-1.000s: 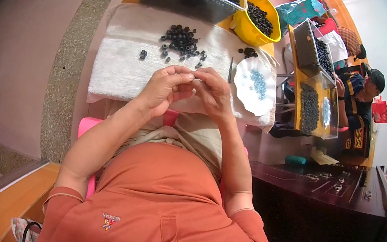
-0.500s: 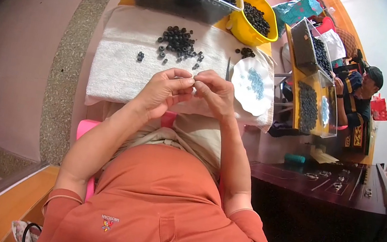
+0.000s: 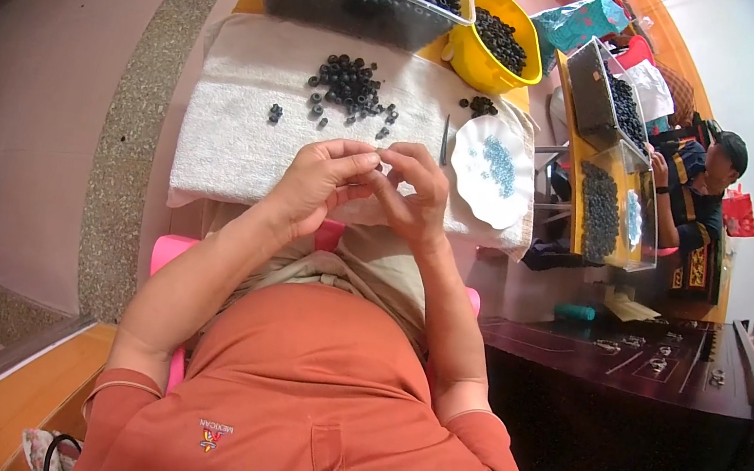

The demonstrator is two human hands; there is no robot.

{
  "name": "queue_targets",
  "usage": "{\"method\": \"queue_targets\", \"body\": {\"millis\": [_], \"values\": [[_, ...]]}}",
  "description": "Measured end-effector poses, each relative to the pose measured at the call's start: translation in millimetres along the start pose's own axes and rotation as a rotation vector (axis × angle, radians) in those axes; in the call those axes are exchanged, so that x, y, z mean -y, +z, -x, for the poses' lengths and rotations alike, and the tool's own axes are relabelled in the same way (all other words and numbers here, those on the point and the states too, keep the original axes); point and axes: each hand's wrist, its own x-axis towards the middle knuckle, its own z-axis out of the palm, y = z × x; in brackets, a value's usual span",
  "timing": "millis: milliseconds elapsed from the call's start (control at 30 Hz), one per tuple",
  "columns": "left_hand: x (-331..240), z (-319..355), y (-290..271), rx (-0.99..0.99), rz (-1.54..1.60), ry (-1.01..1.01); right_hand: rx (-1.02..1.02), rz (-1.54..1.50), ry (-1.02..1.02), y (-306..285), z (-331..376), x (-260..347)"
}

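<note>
My left hand (image 3: 313, 188) and my right hand (image 3: 417, 198) meet over the near edge of a white towel (image 3: 224, 142). Thumb and forefinger of each are pinched together at the same spot, around a small dark part that the fingertips mostly hide. Just beyond them lies a loose pile of small black ring-shaped parts (image 3: 347, 83), with a few scattered closer to my fingers. A small cluster of black parts (image 3: 275, 113) sits apart on the left. To the right, a white scalloped plate (image 3: 472, 196) carries many tiny bluish pieces (image 3: 499, 164).
Beside the plate lies a slim dark tool (image 3: 446, 138), with more black parts (image 3: 479, 106) above it. A clear bin (image 3: 353, 10) and a yellow bucket (image 3: 482, 73) of black parts stand at the back. Another person (image 3: 702, 178) works at a table on the right.
The fingers of my right hand have shifted slightly in their pinch, and the hand has turned a little. My left hand stays nearly still. The view has moved very slightly.
</note>
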Motion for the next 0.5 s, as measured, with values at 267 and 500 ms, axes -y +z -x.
{"method": "queue_targets", "body": {"millis": [267, 500], "values": [[4.3, -1.6, -1.3, 0.019, 0.011, 0.043, -0.023, -0.027, 0.022, 4.9, 0.8, 6.0], [4.4, -2.6, -1.0, 0.03, -0.033, 0.057, -0.015, -0.061, 0.082, 5.8, 0.9, 7.1]]}}
